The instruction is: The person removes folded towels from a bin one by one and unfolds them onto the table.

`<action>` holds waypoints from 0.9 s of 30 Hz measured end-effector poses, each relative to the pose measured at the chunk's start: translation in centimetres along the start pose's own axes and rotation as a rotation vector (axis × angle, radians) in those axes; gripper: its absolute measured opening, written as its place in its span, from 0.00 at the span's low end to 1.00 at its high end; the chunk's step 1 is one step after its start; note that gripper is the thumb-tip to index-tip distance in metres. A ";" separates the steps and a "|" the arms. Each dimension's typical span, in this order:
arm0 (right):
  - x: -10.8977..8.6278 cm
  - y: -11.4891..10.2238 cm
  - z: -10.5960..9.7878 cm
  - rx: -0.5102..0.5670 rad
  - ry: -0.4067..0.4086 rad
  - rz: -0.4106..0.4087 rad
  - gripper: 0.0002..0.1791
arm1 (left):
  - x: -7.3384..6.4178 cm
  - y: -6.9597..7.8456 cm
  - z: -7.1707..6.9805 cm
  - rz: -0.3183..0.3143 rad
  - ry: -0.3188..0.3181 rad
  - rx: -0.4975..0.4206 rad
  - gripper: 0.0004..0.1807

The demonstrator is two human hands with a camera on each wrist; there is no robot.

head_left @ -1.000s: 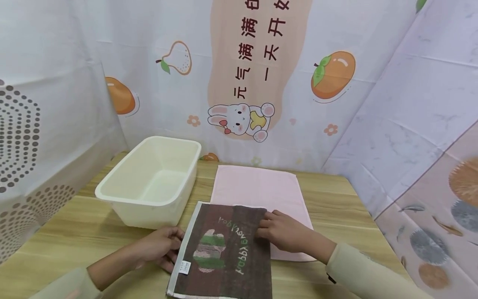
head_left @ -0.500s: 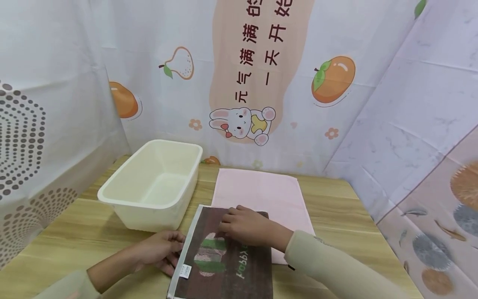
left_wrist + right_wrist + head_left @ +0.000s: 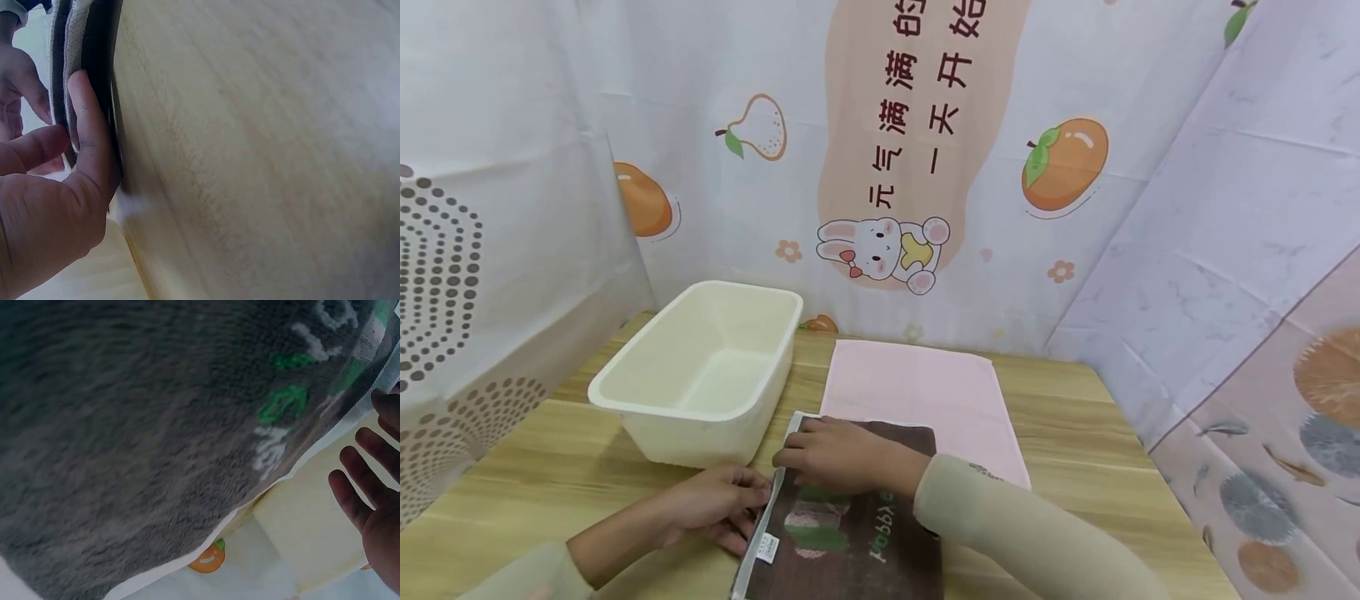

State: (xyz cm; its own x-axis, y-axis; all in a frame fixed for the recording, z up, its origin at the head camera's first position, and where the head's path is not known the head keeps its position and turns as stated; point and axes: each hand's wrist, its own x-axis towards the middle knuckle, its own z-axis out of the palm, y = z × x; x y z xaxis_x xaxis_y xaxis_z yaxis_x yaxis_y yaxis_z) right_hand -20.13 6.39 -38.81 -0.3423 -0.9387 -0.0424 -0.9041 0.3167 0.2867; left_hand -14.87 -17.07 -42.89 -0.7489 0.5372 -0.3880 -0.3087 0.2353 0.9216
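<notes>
A folded brown hand towel, with a pale border, lettering and a green-and-pink patch, lies at the front middle of the table in the head view. My left hand pinches its left edge near a small white tag; in the left wrist view, thumb and finger press the stacked layers from both sides. Across the towel's upper left part reaches my right hand, its fingertips near the left border. Extended, spread fingers show beside that border in the right wrist view.
A pink towel lies flat behind, partly covered by the brown one. To the left stands a cream plastic basin with nothing in it. Printed curtains hang round the wooden table.
My right hand has moved leftward across the brown towel, from its right edge to its upper left part. The left hand stays at the left edge.
</notes>
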 end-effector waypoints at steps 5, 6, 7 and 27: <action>1.1 -0.3 0.7 0.041 -0.026 -0.010 0.19 | 0.0 0.0 0.0 -0.004 0.007 0.003 0.17; 1.3 -0.3 0.9 0.043 -0.020 -0.011 0.17 | 0.0 0.0 0.0 -0.003 0.008 0.003 0.17; 1.3 -0.3 1.0 0.045 -0.011 -0.014 0.16 | 0.0 0.0 0.0 -0.003 0.011 0.005 0.17; -2.8 0.9 1.1 0.095 0.091 -0.115 0.10 | 0.1 0.4 0.0 -0.014 0.016 0.016 0.13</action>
State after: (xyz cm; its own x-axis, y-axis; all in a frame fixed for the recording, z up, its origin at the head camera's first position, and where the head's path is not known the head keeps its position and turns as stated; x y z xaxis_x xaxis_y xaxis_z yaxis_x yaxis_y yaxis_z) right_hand -20.25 9.46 -39.53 -0.2142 -0.9766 0.0186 -0.9576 0.2137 0.1934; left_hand -15.10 -16.88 -42.54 -0.7539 0.5206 -0.4007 -0.3098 0.2562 0.9156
